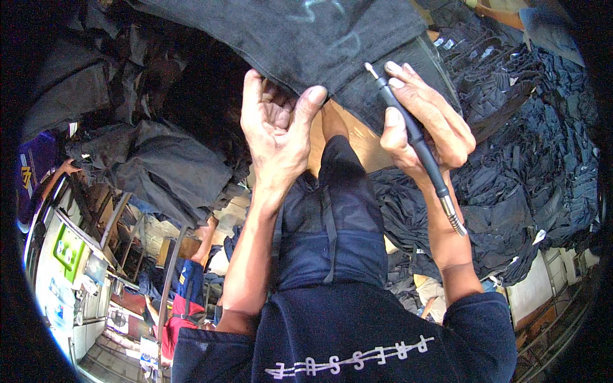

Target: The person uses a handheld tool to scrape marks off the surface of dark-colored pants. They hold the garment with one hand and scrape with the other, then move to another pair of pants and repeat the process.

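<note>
A pen-shaped rotary grinder handpiece lies slantwise in my right hand, fingers closed round its dark body. Its small pale tip points up and left, over the surface of a black denim garment or very close to it; I cannot tell whether they touch. Chalk-like pale marks show on the cloth. At the garment's lower edge is my left hand, palm up, thumb apart from the partly curled fingers. Its thumb meets the edge or nearly does, and nothing shows in the palm.
Heaped dark garments fill the right side. Dark cloth hangs or lies in folds on the left. Another person in red and blue is at the lower left, and a co-worker's arm shows at the top right.
</note>
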A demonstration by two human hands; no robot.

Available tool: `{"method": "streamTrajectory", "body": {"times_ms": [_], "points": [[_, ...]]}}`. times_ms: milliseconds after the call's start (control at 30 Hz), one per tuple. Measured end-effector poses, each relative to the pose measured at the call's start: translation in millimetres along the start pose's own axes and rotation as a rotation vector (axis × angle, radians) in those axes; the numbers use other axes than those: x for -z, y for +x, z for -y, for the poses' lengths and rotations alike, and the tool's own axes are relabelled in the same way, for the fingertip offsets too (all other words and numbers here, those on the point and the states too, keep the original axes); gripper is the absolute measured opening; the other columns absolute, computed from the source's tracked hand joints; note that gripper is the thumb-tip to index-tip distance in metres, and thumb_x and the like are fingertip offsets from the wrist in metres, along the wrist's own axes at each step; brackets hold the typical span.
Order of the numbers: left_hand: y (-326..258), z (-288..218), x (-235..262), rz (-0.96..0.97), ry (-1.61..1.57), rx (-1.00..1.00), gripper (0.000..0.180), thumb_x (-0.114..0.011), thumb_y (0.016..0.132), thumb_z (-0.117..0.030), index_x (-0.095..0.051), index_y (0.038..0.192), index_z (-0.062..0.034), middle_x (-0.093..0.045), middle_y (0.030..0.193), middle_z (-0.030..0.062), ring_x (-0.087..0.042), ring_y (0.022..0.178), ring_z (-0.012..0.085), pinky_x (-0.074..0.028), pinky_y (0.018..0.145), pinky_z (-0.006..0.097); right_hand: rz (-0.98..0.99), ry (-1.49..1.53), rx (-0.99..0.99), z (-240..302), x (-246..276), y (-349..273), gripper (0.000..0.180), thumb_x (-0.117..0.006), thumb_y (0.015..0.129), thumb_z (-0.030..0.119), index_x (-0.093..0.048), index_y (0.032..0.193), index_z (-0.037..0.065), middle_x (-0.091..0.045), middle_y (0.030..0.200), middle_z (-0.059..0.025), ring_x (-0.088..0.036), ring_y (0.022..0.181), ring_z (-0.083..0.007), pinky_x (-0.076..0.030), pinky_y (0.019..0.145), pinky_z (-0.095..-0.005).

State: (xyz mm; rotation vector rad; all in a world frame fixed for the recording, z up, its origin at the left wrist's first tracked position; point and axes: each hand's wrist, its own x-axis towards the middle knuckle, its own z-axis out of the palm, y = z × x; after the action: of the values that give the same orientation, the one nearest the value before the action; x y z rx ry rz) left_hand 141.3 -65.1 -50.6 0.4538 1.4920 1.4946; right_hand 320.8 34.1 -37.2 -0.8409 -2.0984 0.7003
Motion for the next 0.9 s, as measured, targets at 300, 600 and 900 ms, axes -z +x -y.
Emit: {"method": "streamTrajectory", "body": {"times_ms": [300,600,900], "points": [[-0.4,0.6,2.2,0.005,-0.022,0.019,0.058,-0.081,0.096,-0.003,-0.049,0.144,0.0001,-0.066,0.136,0.0138,-0.065,0.127,0.0226,-0.05,0.113,0.036,0.047,0.074,0.036,4.7,-1.7,-0.4,0.026,-0.074,0.076,-0.002,-0.079,0.101,-0.007,-0.08,0.094,-0.0194,-0.082,0.098,-0.0364,-0.066,0.095,-0.0497],[1.0,4.7,4.9,0.026,-0.033,-0.049,0.053,-0.08,0.097,0.0,-0.052,0.142,0.0003,-0.066,0.135,0.0122,-0.064,0.127,0.0219,-0.05,0.113,0.037,0.031,0.043,0.044,1.9,-1.7,-1.6,0.027,-0.073,0.078,-0.001,-0.078,0.103,-0.006,-0.079,0.094,-0.0194,-0.082,0.099,-0.0366,-0.066,0.095,-0.0511],[-0.3,7.9,7.1,0.026,-0.029,-0.07,0.053,-0.077,0.097,0.003,-0.052,0.144,0.0006,-0.065,0.137,0.0126,-0.064,0.127,0.022,-0.05,0.112,0.036,0.105,0.13,0.06,7.2,-2.8,-0.1,0.025,-0.075,0.075,-0.004,-0.079,0.1,-0.005,-0.08,0.096,-0.0173,-0.081,0.1,-0.0359,-0.066,0.096,-0.0498]]}}
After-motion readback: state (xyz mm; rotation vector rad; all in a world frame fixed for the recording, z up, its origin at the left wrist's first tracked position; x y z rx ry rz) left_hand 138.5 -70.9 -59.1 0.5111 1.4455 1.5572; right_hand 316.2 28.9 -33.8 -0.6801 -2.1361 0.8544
